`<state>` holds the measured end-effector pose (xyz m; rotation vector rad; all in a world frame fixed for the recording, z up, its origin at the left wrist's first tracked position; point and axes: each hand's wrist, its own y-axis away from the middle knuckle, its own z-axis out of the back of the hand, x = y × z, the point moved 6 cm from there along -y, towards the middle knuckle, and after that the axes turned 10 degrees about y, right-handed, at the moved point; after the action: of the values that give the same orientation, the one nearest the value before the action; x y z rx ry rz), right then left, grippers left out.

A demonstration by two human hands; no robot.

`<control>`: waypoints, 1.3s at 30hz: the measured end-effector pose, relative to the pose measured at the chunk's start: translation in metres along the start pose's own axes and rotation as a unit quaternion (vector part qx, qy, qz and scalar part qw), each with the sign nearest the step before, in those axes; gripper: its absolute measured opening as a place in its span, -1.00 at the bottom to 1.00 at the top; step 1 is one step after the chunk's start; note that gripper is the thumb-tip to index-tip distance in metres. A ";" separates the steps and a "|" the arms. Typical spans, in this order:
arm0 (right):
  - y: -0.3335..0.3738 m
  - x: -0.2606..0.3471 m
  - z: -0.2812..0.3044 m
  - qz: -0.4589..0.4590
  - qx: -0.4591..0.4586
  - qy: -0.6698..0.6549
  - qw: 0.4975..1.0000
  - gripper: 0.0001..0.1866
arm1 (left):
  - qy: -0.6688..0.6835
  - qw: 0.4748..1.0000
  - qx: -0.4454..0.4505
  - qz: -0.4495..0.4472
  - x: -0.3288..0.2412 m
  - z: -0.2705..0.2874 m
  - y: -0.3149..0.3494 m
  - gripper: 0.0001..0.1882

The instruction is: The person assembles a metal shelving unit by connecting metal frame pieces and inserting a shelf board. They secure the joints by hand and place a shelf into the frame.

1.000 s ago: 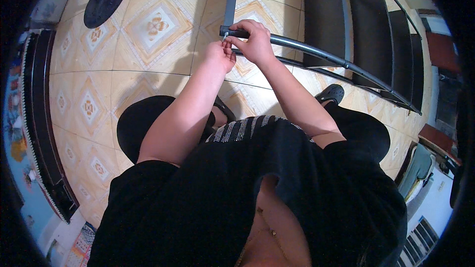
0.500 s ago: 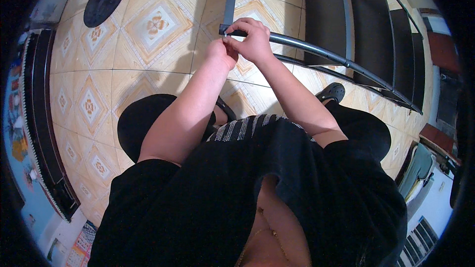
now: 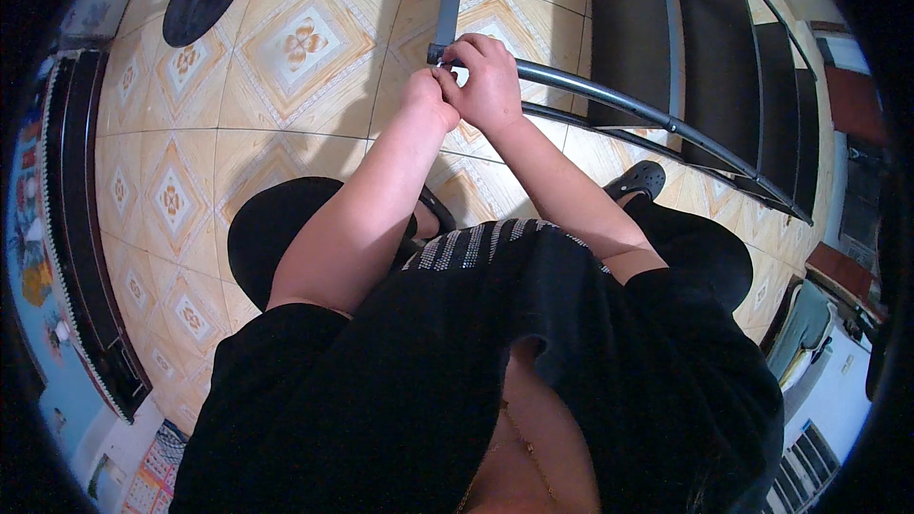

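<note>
A person's right hand (image 3: 490, 86) curls around a dark pole (image 3: 595, 90) near its end as the left hand (image 3: 428, 100) meets it on the near side, fingers hidden, its grip impossible to tell. Black shelves (image 3: 630, 38) extend to the hands' right; a round black base (image 3: 211, 2) sits on the tiled floor (image 3: 300, 48) farther to their left.

Place: a room, likely at home | Floor (image 3: 286, 157): cream tiles (image 3: 133, 224) with brown flowers (image 3: 305, 41) | Right: black shelf (image 3: 628, 48) with wide boards (image 3: 721, 86) | Top left: round black stand foot (image 3: 211, 0) | Bottom left: bright paper sheet (image 3: 157, 474)
</note>
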<state>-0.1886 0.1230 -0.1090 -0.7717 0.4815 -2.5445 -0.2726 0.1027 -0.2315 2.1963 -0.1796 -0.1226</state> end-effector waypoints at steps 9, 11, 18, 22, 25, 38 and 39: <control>-0.003 -0.002 0.000 -0.016 0.010 -0.039 0.999 -0.83 | -0.045 0.998 -0.006 -0.050 0.008 -0.007 0.010 -0.85; -0.001 -0.005 -0.002 -0.007 0.011 -0.019 1.000 -0.84 | -0.011 0.999 0.003 -0.039 0.008 -0.004 0.003 -0.84; 0.028 0.006 -0.007 -0.066 0.027 -0.013 0.997 -0.87 | -0.099 0.995 -0.026 0.010 0.009 0.014 0.012 -0.79; 0.037 -0.001 -0.011 -0.174 0.014 -0.200 0.964 -0.85 | -0.263 0.956 -0.123 -0.048 -0.007 0.023 0.027 -0.80; 0.051 -0.008 -0.038 -0.270 0.060 -0.411 0.868 -0.87 | -0.351 0.903 -0.132 -0.208 -0.029 0.008 0.048 -0.75; 0.052 -0.013 -0.063 -0.304 0.008 -0.450 0.839 -0.87 | -0.318 0.908 0.054 -0.267 -0.038 -0.028 0.054 -0.73; 0.052 -0.012 -0.063 -0.298 0.008 -0.447 0.843 -0.86 | -0.319 0.908 0.059 -0.266 -0.039 -0.027 0.052 -0.73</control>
<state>-0.2007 0.0981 -0.1864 -2.2012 -0.1308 -2.2663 -0.3117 0.1006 -0.1733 2.1979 0.0627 -1.1670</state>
